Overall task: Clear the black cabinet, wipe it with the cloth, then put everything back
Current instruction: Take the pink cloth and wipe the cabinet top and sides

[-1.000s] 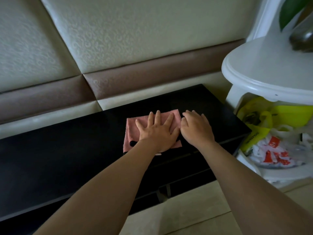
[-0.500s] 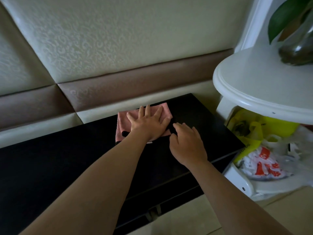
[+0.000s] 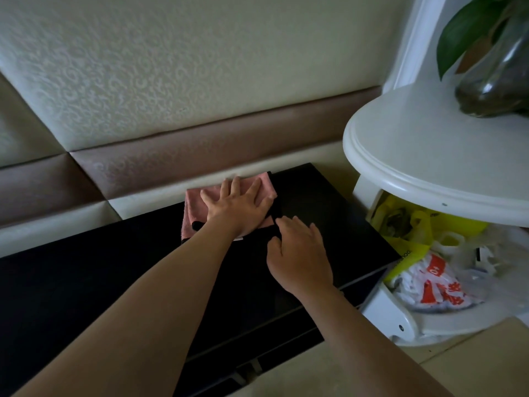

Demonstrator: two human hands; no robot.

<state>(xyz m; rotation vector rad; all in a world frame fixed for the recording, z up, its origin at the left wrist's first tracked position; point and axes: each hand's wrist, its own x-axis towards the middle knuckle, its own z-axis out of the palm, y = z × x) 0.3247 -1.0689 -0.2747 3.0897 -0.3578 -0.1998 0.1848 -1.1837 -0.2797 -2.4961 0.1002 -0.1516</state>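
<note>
The black cabinet (image 3: 86, 282) runs low along the padded wall, and its top carries nothing but the cloth and my hands. A folded pink cloth (image 3: 194, 207) lies at the cabinet's back edge, against the wall. My left hand (image 3: 237, 207) presses flat on the cloth with fingers spread. My right hand (image 3: 297, 253) rests on the bare cabinet top just right of and nearer than the cloth, fingers loosely bent, holding nothing.
A round white side table (image 3: 429, 161) stands right of the cabinet, with a glass vase (image 3: 498, 78) and green leaves on it. Yellow and white plastic bags (image 3: 423, 270) fill its lower shelf. Beige floor tiles (image 3: 315, 376) lie in front.
My left hand has slid the pink cloth away from me to the cabinet's back edge. My right hand has come off the cloth and now lies nearer on the bare top.
</note>
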